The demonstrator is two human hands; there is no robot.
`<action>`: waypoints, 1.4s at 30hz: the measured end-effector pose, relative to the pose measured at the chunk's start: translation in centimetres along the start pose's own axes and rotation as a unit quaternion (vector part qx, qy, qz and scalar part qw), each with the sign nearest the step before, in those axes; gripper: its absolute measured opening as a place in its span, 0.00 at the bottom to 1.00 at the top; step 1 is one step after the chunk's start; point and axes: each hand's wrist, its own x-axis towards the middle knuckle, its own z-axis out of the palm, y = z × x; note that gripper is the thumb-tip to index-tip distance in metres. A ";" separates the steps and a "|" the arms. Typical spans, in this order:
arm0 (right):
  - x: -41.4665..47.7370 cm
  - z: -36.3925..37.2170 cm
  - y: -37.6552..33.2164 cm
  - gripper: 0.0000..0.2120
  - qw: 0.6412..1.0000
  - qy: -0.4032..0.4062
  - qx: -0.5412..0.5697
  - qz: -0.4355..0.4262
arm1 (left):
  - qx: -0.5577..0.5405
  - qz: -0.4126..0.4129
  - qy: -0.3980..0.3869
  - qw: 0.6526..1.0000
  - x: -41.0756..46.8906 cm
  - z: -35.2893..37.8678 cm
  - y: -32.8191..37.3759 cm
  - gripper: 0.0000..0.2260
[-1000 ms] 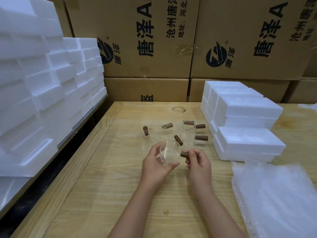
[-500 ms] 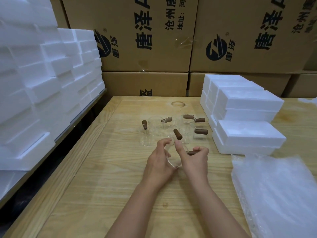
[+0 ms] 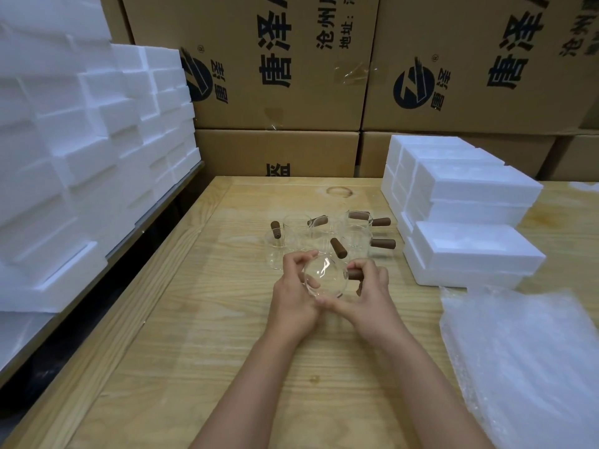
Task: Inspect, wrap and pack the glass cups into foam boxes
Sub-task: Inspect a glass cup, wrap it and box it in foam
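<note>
A clear glass cup (image 3: 325, 276) with a brown wooden handle is held over the wooden table (image 3: 201, 335), its round end turned toward me. My left hand (image 3: 296, 294) grips the cup's left side with curled fingers. My right hand (image 3: 369, 294) grips the handle, its thumb under the glass. Just behind stand several more glass cups (image 3: 327, 233) with brown handles. White foam boxes (image 3: 466, 222) are stacked at the right. A pile of bubble wrap (image 3: 525, 361) lies at the near right.
A tall stack of foam pieces (image 3: 74, 150) fills a shelf on the left, beyond a dark gap beside the table. Large printed cardboard cartons (image 3: 291, 76) form a wall behind the table.
Both hands have turned the cup so its round end faces me. My right index finger, which reached over the glass half a second ago, is back at the handle.
</note>
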 end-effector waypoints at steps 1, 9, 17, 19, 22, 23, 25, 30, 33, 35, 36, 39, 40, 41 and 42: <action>0.0 -0.3 0.0 0.28 1.000 -0.005 0.008 -0.007 | -0.005 0.002 0.001 1.000 0.0 0.0 0.0 0.32; 0.6 -1.8 0.0 0.07 0.997 -0.007 0.077 -0.008 | -0.016 0.016 0.000 1.000 0.1 -0.1 0.4 0.30; 1.0 -0.3 0.3 0.14 0.987 0.096 0.121 0.035 | 0.016 0.034 -0.030 0.999 -0.1 0.0 0.4 0.31; 0.9 0.2 0.0 0.19 0.982 0.134 0.128 0.044 | 0.023 0.037 -0.037 0.998 -0.2 0.1 0.5 0.31; 0.9 0.7 -0.3 0.25 0.980 0.164 0.092 0.070 | 0.042 0.039 -0.044 0.997 -0.3 0.3 0.7 0.31; 0.9 1.0 -0.3 0.27 0.980 0.164 0.072 0.084 | 0.051 0.040 -0.044 0.997 -0.4 0.4 0.7 0.30; 0.8 1.6 -0.4 0.30 0.980 0.164 0.039 0.106 | 0.066 0.038 -0.041 0.996 -0.4 0.4 0.7 0.30; 0.5 2.3 -1.0 0.35 0.989 0.133 -0.027 0.063 | 0.043 0.019 -0.023 0.999 -0.3 0.2 0.4 0.25; 0.3 1.8 -0.9 0.34 0.993 0.106 -0.047 0.008 | -0.011 -0.023 -0.009 1.000 0.0 0.0 0.2 0.25; 0.2 1.5 -0.8 0.32 0.995 0.090 -0.030 -0.042 | -0.062 -0.056 0.002 0.997 0.2 -0.1 0.1 0.28; 0.2 1.4 -0.7 0.31 0.994 0.085 -0.018 -0.060 | -0.083 -0.068 0.003 0.994 0.4 -0.1 -0.1 0.29; 0.2 1.0 -0.5 0.27 0.994 0.064 0.024 -0.081 | -0.119 -0.083 0.005 0.989 0.6 0.0 -0.5 0.30; 0.3 0.7 -0.5 0.26 0.994 0.053 0.039 -0.085 | -0.126 -0.083 0.005 0.989 0.6 0.0 -0.5 0.29; 0.3 0.5 -0.5 0.25 0.994 0.042 0.051 -0.089 | -0.132 -0.081 0.006 0.988 0.6 -0.1 -0.5 0.28; 0.3 0.2 -0.5 0.24 0.993 0.033 0.061 -0.093 | -0.138 -0.075 0.007 0.988 0.7 -0.1 -0.5 0.28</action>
